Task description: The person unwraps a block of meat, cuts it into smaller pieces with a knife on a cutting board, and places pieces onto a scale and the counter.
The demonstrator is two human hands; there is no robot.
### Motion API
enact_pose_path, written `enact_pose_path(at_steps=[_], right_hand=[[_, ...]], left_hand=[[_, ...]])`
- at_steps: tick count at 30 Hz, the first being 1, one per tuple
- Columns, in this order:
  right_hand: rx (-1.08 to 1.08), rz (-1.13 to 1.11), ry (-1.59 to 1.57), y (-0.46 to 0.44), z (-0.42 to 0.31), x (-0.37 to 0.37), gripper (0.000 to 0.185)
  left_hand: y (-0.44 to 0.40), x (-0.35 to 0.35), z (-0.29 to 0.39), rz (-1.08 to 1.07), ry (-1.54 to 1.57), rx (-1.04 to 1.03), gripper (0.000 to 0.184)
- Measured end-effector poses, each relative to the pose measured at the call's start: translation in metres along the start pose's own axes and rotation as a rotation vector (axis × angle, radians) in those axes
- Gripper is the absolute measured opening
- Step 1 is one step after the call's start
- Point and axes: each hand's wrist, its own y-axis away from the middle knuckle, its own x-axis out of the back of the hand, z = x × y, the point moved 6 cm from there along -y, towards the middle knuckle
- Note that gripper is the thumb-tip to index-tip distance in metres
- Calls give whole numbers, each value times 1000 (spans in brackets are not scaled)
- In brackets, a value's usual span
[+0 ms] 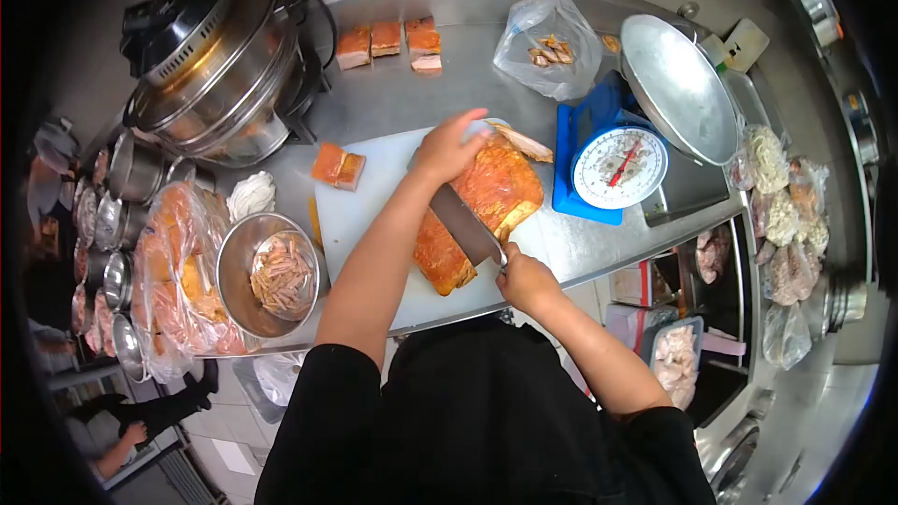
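Note:
A large slab of roast pork [500, 182] with browned, reddish skin lies on a white cutting board [360, 220]. My right hand [529, 279] is closed round the handle of a cleaver [466, 228]. Its broad blade lies across the slab, pointing up and left; I cannot tell how deep the edge sits. At the slab's far left end is my left hand [453, 146], fingers stretched out and apart, holding nothing. Whether it touches the skin is unclear. A narrow strip of pork [526, 143] lies at the slab's far right edge. Two cut pork blocks [338, 166] sit by the board's left side.
Beyond the board are more pork pieces [385, 38] and a plastic bag [552, 51] with scraps. A blue dial scale [619, 168] with a metal pan [678, 84] stands right. Leftward are a steel bowl [269, 276] of meat strips, bagged meat [178, 271] and a lidded cooker [220, 75].

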Motion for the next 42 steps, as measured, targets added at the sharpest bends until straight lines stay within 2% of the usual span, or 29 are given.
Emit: enact_pose_path(at_steps=[1, 3, 5, 10, 12, 13, 14, 15, 16, 18, 19, 21, 22, 24, 33, 36, 40, 42], right_hand=[[6, 7, -27, 2, 3, 0, 48], [126, 57, -50, 9, 5, 7, 41], [160, 132, -131, 25, 18, 17, 37], [179, 374, -455, 54, 62, 54, 30], [170, 369, -594, 50, 83, 54, 31], [153, 360, -717, 50, 87, 59, 32], [84, 234, -812, 52, 93, 60, 35], [91, 230, -819, 54, 95, 62, 35], [111, 209, -888, 56, 98, 61, 34], [136, 187, -965, 58, 104, 59, 33], [142, 174, -958, 59, 108, 58, 33], [151, 169, -950, 61, 116, 56, 32], [150, 150, -943, 63, 118, 53, 33], [150, 132, -944, 66, 124, 49, 33], [160, 161, -880, 93, 130, 45, 35], [215, 179, -803, 91, 128, 37, 35], [253, 93, -701, 90, 112, 34, 34], [274, 77, -626, 90, 102, 32, 34]], left_hand=[[0, 10, -1, 66, 319, 3, 41], [24, 44, 2, 272, 406, 49, 32], [67, 80, 11, 379, 414, 68, 27], [157, 92, 18, 526, 197, 160, 28], [174, 82, 4, 410, -25, 463, 38], [171, 74, 17, 413, -34, 462, 38], [170, 57, 29, 338, -297, 547, 51], [168, 43, 40, 258, -560, 628, 68], [165, 32, 49, 261, -571, 628, 68], [160, 14, 52, 95, -664, 761, 93], [160, 16, 50, 98, -671, 757, 93], [155, 16, 48, 9, -522, 544, 90], [159, 21, 46, 10, -524, 542, 90], [163, 10, 52, -281, -520, 303, 90], [179, 15, 60, -354, -522, 207, 90], [178, 17, 54, -370, -499, 244, 88], [181, 28, 55, -335, -535, 184, 86], [185, 33, 51, -357, -424, 226, 82]])
